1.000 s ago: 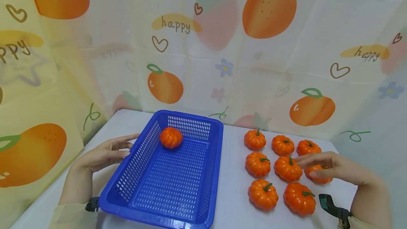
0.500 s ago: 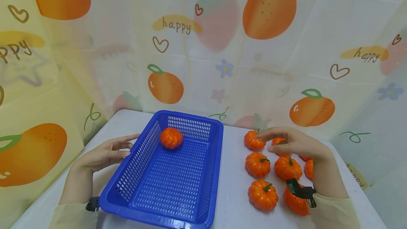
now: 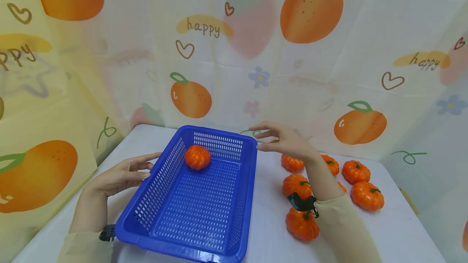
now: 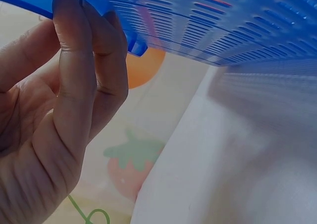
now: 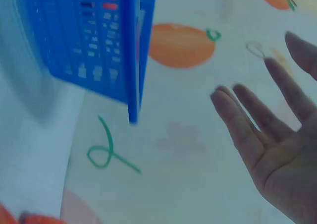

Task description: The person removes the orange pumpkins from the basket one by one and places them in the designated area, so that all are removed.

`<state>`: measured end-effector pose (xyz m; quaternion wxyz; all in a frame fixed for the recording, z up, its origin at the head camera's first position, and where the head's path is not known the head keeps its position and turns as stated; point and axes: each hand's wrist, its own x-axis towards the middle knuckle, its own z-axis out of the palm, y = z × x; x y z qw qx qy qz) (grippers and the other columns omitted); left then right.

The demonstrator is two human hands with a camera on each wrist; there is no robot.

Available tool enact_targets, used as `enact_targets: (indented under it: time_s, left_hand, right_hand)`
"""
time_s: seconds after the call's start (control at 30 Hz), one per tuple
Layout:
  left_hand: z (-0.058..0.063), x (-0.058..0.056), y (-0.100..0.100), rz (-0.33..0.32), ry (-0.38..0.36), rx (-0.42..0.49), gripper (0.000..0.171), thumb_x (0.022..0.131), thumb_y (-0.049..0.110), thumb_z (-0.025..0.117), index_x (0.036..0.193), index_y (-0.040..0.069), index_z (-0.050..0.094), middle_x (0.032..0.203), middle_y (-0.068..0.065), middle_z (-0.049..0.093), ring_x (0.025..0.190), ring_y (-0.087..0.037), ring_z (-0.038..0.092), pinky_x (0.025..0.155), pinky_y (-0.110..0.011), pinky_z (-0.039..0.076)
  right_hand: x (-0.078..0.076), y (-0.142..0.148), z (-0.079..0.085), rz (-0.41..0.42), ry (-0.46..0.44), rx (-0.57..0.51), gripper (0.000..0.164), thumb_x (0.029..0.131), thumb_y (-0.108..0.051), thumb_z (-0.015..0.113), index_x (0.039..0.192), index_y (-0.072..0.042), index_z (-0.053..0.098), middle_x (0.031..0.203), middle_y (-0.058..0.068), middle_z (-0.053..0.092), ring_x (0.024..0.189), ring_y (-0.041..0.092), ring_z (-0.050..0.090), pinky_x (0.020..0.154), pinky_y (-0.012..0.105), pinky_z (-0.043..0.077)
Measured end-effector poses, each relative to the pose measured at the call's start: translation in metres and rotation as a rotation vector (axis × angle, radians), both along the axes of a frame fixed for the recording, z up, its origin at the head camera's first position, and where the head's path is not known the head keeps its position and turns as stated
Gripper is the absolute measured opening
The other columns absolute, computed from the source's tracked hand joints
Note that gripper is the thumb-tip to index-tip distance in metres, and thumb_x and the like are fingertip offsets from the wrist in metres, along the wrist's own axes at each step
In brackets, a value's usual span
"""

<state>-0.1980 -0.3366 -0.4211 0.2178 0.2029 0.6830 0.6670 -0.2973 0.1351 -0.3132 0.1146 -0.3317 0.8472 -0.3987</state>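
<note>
A blue plastic basket (image 3: 252, 182) with slotted walls stands on the white table. One small orange pumpkin (image 3: 198, 157) lies in its far left part. My left hand (image 3: 115, 177) is at the basket's left side, its bent fingertips touching the rim from outside; in the left wrist view, the fingers (image 4: 77, 85) reach up under that rim. Beside the far right corner of the basket, my right hand (image 3: 283, 139) is raised with spread, relaxed fingers and nothing in them. The right wrist view shows the fingers (image 5: 247, 120) apart from the basket wall.
Several more orange pumpkins with green stems, such as a near one (image 3: 302, 224) and a right one (image 3: 367, 196), sit on the table (image 3: 270, 214) right of the basket. My right forearm partly covers them. A fruit-printed curtain (image 3: 234, 92) hangs behind.
My right hand has moved left from above the right-hand pumpkins, across the group, to the basket's far right corner. The left hand, basket and pumpkin inside have stayed put.
</note>
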Motion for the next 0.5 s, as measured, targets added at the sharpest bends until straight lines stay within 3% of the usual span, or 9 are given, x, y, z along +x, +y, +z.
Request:
enact_targets:
  time_s: [0.27,0.5]
  left_hand:
    - [0.0,0.001,0.001,0.0,-0.002,0.005,0.06,0.101,-0.002,0.041,0.157,0.004,0.019,0.114,0.0,0.065,0.097,-0.009,0.069,0.089,-0.027,0.059]
    - [0.0,0.0,0.0,0.001,0.001,0.0,0.06,0.101,-0.001,0.041,0.157,0.005,0.021,0.113,0.0,0.065,0.097,-0.009,0.069,0.088,-0.027,0.059]
  right_hand:
    - [-0.016,-0.053,0.007,0.018,-0.004,-0.08,0.05,0.09,-0.034,0.069,0.138,-0.028,0.055,0.145,-0.005,0.054,0.131,0.024,0.058,0.105,0.052,0.05]
    - [-0.024,-0.106,-0.001,0.05,-0.05,-0.135,0.049,0.088,-0.03,0.07,0.136,-0.025,0.057,0.144,0.0,0.055,0.132,0.028,0.057,0.104,0.049,0.051]
